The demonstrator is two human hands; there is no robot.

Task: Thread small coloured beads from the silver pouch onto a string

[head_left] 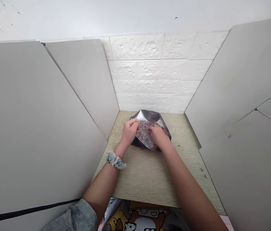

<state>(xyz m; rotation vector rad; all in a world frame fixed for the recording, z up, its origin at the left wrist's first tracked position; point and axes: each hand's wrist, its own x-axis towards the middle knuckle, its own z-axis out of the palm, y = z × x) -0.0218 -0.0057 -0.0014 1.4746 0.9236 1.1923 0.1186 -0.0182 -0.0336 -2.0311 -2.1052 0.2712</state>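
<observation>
A dark bag with a shiny silver lining (143, 114) lies spread open on the wooden surface. Many small translucent beads (145, 136), mostly pink and clear with some orange and red, rest on the lining. At the bag's left side my left hand (130, 130) is closed, thumb against the curled fingers; anything it pinches is too small to make out. My right hand (159, 135) reaches in from the right, fingers curled down at the beads, and its fingertips are partly hidden. A blue scrunchie with lace trim (115, 160) circles my left wrist.
The pale wood-grained tabletop (145, 176) ends at a near edge above my lap. Tall grey-white panels stand at the left (34, 122) and right (243, 96). A white brick-patterned wall (150, 70) closes off the back. Two small metal pieces (203, 173) lie near the right edge.
</observation>
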